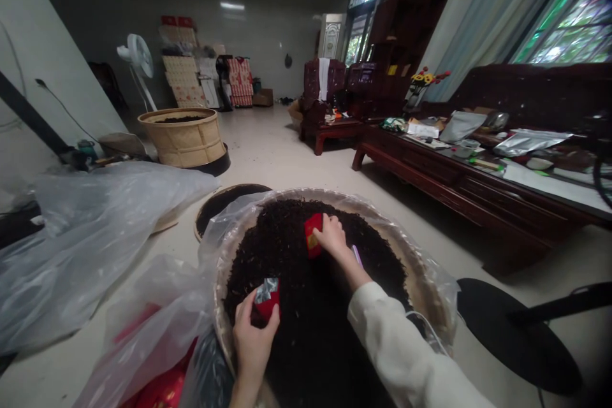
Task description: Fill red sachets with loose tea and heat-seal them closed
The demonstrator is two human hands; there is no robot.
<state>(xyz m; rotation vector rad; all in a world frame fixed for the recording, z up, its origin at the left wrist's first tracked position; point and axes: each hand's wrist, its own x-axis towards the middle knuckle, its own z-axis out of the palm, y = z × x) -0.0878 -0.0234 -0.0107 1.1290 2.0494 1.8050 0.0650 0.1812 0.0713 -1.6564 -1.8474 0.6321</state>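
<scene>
My left hand [255, 338] grips a small red packet [271, 307] with a silvery inside showing at its top, held over the near left of a wide basket [224, 325] lined with clear plastic. Dark, dry, twisted leaves that look like loose tea [287, 242] fill the basket. Farther out, my right hand [332, 234] has its fingers closed on a second red packet [313, 236] with a gold mark, low over the leaves. Just right of my right wrist, a thin pale purple object [357, 255] lies on the leaves.
Clear plastic sheeting [109, 217] and a bag with red packaging [167, 382] lie at left. Behind stand a flat round tray [203, 217] and a tall woven basket [186, 140]. A black round stand base [521, 338] is at right, below a long cluttered wooden table [459, 188].
</scene>
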